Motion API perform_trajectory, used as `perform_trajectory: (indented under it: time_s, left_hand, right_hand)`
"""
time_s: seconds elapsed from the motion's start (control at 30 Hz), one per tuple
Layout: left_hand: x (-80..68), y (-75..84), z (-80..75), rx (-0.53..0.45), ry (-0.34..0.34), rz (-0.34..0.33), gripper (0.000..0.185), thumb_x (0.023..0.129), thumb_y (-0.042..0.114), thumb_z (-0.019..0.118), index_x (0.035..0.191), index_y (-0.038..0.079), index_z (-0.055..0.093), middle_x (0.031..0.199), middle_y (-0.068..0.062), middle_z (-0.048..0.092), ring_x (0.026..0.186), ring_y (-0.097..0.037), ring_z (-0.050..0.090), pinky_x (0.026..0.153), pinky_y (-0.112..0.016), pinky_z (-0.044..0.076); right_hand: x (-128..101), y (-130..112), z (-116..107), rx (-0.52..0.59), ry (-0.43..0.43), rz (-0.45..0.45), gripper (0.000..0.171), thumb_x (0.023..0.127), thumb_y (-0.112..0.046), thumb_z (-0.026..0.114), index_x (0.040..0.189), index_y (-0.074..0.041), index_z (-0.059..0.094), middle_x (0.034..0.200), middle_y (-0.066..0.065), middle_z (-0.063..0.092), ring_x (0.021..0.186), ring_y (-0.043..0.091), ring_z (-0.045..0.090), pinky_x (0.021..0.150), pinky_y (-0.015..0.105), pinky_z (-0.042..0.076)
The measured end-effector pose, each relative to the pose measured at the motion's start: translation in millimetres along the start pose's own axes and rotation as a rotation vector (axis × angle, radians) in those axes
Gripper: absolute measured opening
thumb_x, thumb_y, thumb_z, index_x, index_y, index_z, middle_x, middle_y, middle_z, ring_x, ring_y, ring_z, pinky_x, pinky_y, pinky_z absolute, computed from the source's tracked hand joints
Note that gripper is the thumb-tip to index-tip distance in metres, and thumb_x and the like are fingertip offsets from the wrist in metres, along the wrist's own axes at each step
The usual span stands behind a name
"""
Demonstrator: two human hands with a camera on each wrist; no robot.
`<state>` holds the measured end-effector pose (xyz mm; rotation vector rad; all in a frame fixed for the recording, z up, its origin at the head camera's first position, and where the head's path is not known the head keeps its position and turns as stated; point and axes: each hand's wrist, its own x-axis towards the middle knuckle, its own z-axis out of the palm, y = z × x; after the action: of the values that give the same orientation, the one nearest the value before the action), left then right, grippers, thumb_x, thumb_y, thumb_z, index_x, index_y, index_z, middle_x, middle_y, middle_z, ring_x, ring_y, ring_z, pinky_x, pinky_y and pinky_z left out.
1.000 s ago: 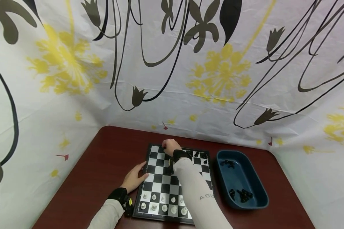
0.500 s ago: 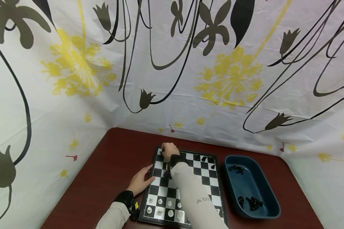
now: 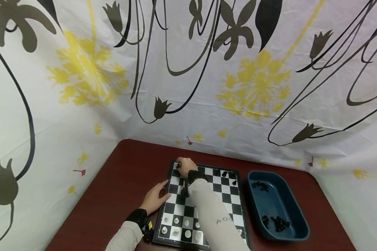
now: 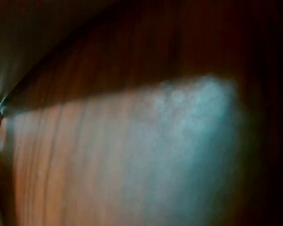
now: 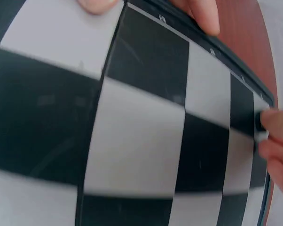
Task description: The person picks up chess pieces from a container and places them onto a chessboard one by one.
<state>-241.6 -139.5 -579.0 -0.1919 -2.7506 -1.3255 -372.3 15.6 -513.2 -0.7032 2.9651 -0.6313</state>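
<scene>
A creased white sheet (image 3: pixel 182 91) walls you in ahead and at both sides, printed with yellow flowers (image 3: pixel 256 87), grey tulips (image 3: pixel 161 108) and dark curling stems (image 3: pixel 30 120). Below you, the reddish-brown wooden table (image 3: pixel 119 181) has rounded far corners, and your left wrist view catches pale glare (image 4: pixel 193 136) across its grain.

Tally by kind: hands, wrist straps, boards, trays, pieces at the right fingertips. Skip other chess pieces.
Left hand and right hand: 2
Wrist straps: 2
Chessboard: 1
Blue tray: 1
Black piece at right fingertips: 1
Total: 7
</scene>
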Motion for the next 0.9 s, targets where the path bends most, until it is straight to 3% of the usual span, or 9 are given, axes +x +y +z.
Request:
perform_trajectory:
  time_s: [0.2,0.37,0.6,0.9]
  left_hand:
    - [3.9,-0.1,-1.5,0.018,0.011,-0.008,0.060,0.083,0.037,0.064,0.136,0.016,0.044,0.126,-0.010,0.053,0.110,-0.025,0.053,0.090,-0.045,0.042]
    - [3.9,-0.2,-2.9,0.019,0.008,-0.038,0.061,0.082,0.035,0.066,0.136,0.016,0.043,0.126,-0.011,0.052,0.111,-0.026,0.052,0.092,-0.046,0.041]
    - [6.0,1.4,0.5,0.021,-0.001,-0.036,0.063,0.083,0.035,0.065,0.137,0.015,0.042,0.124,-0.011,0.053,0.111,-0.027,0.052,0.093,-0.046,0.041]
    - [6.7,3.8,2.3,0.030,-0.031,-0.022,0.064,0.083,0.038,0.063,0.138,0.012,0.040,0.126,-0.014,0.051,0.112,-0.029,0.051,0.094,-0.047,0.039]
  right_hand:
    - [-13,28,-15,0.027,0.016,0.003,0.042,0.087,-0.023,0.061,0.126,-0.014,0.053,0.123,0.008,0.052,0.103,0.024,0.056,0.082,0.040,0.048]
    - [-27,52,-30,0.034,0.055,0.046,0.049,0.089,-0.029,0.057,0.134,-0.013,0.045,0.140,0.011,0.039,0.124,0.030,0.041,0.094,0.045,0.041]
    - [-50,84,-70,-0.055,0.088,0.104,0.053,0.092,-0.034,0.052,0.138,-0.012,0.039,0.145,0.014,0.030,0.130,0.032,0.032,0.100,0.048,0.034]
    - [-90,137,-117,-0.076,0.089,0.231,0.056,0.094,-0.034,0.048,0.141,-0.009,0.033,0.146,0.018,0.024,0.130,0.037,0.028,0.100,0.052,0.031]
